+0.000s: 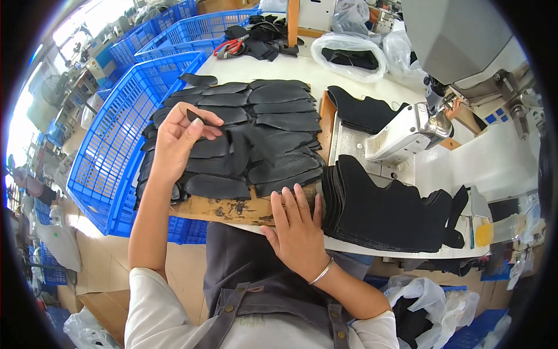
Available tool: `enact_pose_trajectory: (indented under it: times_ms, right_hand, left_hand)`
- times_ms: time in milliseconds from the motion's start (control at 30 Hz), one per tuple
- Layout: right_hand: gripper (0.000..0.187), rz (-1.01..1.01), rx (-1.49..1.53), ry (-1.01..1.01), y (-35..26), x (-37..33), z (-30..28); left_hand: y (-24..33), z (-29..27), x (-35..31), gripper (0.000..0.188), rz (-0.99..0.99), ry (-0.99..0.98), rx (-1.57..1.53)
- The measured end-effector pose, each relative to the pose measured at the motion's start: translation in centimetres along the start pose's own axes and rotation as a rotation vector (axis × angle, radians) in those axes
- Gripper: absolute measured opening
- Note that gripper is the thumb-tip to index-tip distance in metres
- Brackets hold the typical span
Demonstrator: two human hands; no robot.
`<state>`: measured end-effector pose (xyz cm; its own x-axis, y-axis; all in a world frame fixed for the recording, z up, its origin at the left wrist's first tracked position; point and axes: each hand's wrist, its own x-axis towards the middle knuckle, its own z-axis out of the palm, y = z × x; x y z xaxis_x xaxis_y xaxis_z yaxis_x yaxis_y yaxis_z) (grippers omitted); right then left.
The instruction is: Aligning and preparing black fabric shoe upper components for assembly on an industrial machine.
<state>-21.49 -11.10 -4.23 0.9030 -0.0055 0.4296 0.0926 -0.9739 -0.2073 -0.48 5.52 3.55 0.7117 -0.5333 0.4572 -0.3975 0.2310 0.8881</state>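
Note:
My left hand (185, 131) is raised over the left side of the rows, its thumb and fingers pinched on a black cut piece (195, 117). Most of that piece blends into the dark ones behind it, so its full outline cannot be made out. Overlapping rows of curved black pieces (218, 185) cover a worn wooden board (232, 210). My right hand (299, 232) lies flat at the board's near edge, fingers spread and holding nothing. Close to its right side is a thick stack of larger black shaped panels (389, 212).
A sewing machine (401, 136) stands right of the board, with another black panel stack (363, 110) behind its arm. Blue crates (125, 125) line the left. Red-handled scissors (231, 46) and a plastic bag (349, 55) of black pieces lie at the back.

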Motion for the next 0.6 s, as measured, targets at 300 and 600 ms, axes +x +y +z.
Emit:
enact_pose_trajectory:
  times_ms: [300,600]
  right_hand:
    - [0.068,0.020,0.335,0.246,-0.6,1.4,-1.1]
    - [0.083,0.070,0.725,0.191,-1.4,5.4,0.0]
  left_hand:
    - [1.7,1.5,0.7,0.017,-0.129,-0.427,0.033]
    - [2.8,0.5,-0.7,0.017,-0.166,-0.531,-0.232]
